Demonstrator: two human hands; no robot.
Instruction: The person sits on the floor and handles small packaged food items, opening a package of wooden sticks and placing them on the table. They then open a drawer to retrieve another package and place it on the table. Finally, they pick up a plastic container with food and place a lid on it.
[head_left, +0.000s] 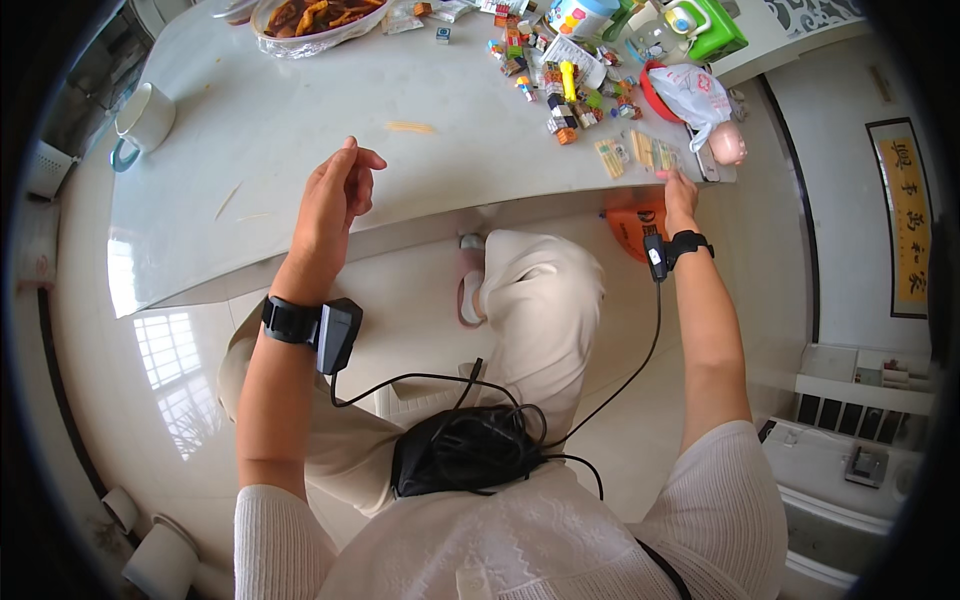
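My left hand (349, 180) is raised at the near edge of the grey tabletop (300, 105), fingers loosely curled, with nothing seen in it. Just beyond it lies a small bundle of toothpicks (410, 127). A few single sticks (228, 201) are scattered to its left. My right hand (679, 195) is at the table's edge on the right, its fingertips at a clear packet of thin wooden sticks (665, 156); whether they grip it is not clear. Beside that packet lies another small packet of sticks (611, 157).
A white mug (146, 116) stands at the left, a food bowl (319, 19) at the back. Small building-block toys (562, 101) are heaped at the right, near a red bowl (656, 94) with a plastic bag (694, 94). A cable runs from my right wrist to a black pouch (469, 450).
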